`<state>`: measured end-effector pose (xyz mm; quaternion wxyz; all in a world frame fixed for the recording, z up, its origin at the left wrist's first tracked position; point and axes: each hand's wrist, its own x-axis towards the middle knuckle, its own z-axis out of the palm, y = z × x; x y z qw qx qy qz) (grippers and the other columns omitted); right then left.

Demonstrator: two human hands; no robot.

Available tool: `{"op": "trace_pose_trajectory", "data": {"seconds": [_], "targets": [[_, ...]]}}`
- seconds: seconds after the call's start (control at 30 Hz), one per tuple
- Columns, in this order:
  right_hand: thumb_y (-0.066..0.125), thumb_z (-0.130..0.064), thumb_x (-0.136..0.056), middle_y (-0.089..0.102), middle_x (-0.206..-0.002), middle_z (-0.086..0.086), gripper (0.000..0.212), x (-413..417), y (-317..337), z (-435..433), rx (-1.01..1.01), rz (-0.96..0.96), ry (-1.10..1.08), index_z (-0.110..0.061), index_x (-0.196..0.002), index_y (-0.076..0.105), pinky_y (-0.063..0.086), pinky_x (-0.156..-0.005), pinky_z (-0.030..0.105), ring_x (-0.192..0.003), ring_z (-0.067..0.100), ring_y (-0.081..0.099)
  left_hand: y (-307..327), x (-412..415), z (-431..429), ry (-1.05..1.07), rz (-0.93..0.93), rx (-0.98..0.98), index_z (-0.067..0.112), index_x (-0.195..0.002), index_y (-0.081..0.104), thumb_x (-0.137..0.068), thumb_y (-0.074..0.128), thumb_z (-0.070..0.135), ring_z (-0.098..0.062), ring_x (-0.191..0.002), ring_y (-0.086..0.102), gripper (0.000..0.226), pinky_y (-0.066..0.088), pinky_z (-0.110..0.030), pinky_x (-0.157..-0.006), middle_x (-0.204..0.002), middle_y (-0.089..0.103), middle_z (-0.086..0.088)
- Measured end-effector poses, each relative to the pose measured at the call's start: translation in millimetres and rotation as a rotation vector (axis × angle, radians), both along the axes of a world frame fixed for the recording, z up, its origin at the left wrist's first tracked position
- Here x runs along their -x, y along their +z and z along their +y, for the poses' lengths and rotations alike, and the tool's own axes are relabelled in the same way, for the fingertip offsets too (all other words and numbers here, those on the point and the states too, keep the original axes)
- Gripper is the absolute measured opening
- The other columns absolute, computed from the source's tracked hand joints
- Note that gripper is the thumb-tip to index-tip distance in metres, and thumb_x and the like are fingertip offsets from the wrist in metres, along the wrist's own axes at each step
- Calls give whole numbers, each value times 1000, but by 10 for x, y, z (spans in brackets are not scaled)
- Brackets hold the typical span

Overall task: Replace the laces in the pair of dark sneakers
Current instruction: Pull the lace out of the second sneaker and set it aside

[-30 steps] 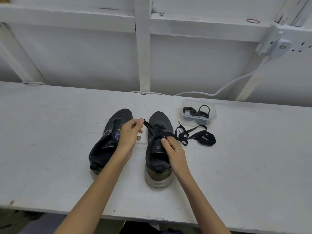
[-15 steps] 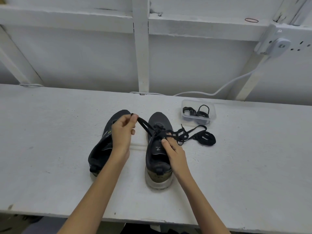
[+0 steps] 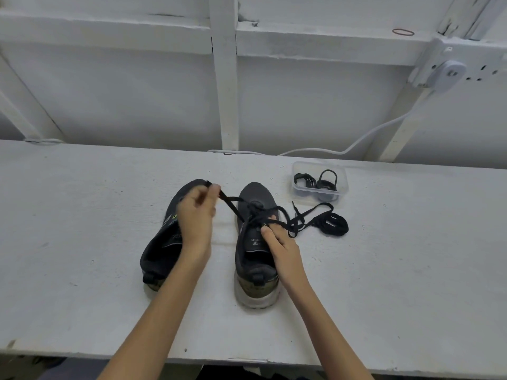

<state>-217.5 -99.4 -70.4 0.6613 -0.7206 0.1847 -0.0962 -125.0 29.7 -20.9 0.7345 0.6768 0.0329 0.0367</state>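
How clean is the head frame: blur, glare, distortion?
Head view: the left hand, pinching the lace, is soft with motion blur. The right hand and laced sneaker are sharper. Light is flat, with faint shadows on the table and no glare. Table edges tilted, barely bowed.

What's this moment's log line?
left hand: pinches lace, taut | right hand: pinches lace at right sneaker eyelets | left sneaker: no lace seen | tub: spare laces

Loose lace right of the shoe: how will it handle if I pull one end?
Probably floppy: the lace lies in slack curves on the table. Likely light, so it should trail along easily. Its far part is bunched in a bundle, which may drag or snag.
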Motion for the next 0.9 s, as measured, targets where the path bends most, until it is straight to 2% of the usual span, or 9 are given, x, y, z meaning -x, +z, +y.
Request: {"op": "trace_pose_trajectory", "data": {"seconds": [0.1, 0.2, 0.3, 0.4, 0.53, 0.63, 0.73, 0.83, 0.9], "targets": [[55, -27, -98, 59, -84, -5, 22, 4, 1, 7, -4, -3, 1, -23, -77, 55, 42, -77, 19, -81, 7, 54, 110, -36, 39, 60, -35, 55, 11, -73, 54, -95, 61, 22, -7, -52, 38, 25, 37, -15, -54, -57, 44, 3], [55, -27, -98, 59, -84, -2, 22, -1, 4, 9, 13, -3, -3, -22, -76, 54, 41, -75, 20, -80, 8, 54, -88, 30, 9, -74, 89, 47, 12, -79, 60, -94, 60, 33, -9, -64, 46, 26, 41, -22, -63, -72, 54, 1], [55, -26, -98, 58, -83, -4, 23, -6, 0, 16, 29, -7, -6, -24, -75, 53, 41, -76, 22, -80, 8, 54, -332, 211, -69, -226, 175, -59, 3, -87, 64, -83, 62, 49, -9, -70, 52, 47, 42, -25, -66, -77, 60, 2], [55, -27, -98, 62, -86, -6, 20, -6, 8, 24, 26, -7, -3, -27, -79, 58, 43, -76, 18, -82, 6, 57, -382, 325, -149, -307, 143, -93, 10, -74, 61, -87, 65, 38, -9, -65, 54, 31, 43, -26, -65, -67, 61, 6], [55, -28, -98, 60, -84, -3, 22, -4, 4, 2, 28, -3, 4, -22, -77, 56, 42, -75, 20, -81, 8, 55, -274, 157, -117, -238, 91, -138, 14, -76, 68, -94, 61, 21, -16, -66, 42, 20, 35, -23, -60, -72, 55, -8], [55, -28, -98, 55, -78, -6, 26, 2, 3, -8, 8, 2, 16, -19, -74, 52, 40, -70, 17, -74, 5, 52, -62, 17, -24, -65, 71, 54, 15, -75, 66, -96, 58, 21, -9, -62, 38, 23, 38, -18, -63, -69, 50, -2], [55, -27, -98, 54, -77, -7, 27, -1, 5, 2, -14, 4, 12, -22, -72, 50, 39, -67, 12, -70, 2, 51, 54, -55, 44, 62, 52, 188, 13, -79, 66, -97, 56, 22, -4, -56, 39, 22, 44, -11, -59, -66, 46, 0], [55, -26, -98, 52, -75, -6, 29, -6, 3, 9, -16, -1, 5, -22, -70, 48, 39, -66, 13, -68, 2, 50, -43, -17, 33, -15, 100, 188, 16, -84, 67, -96, 57, 31, -5, -63, 44, 21, 44, -19, -67, -71, 53, 5], [56, -27, -98, 53, -76, -5, 28, -9, -12, 6, -19, 3, 3, -21, -71, 49, 40, -69, 18, -71, 4, 51, -211, 75, -8, -121, 168, 102, 14, -88, 67, -93, 59, 38, -7, -71, 49, 25, 41, -23, -68, -76, 57, 8]]}}
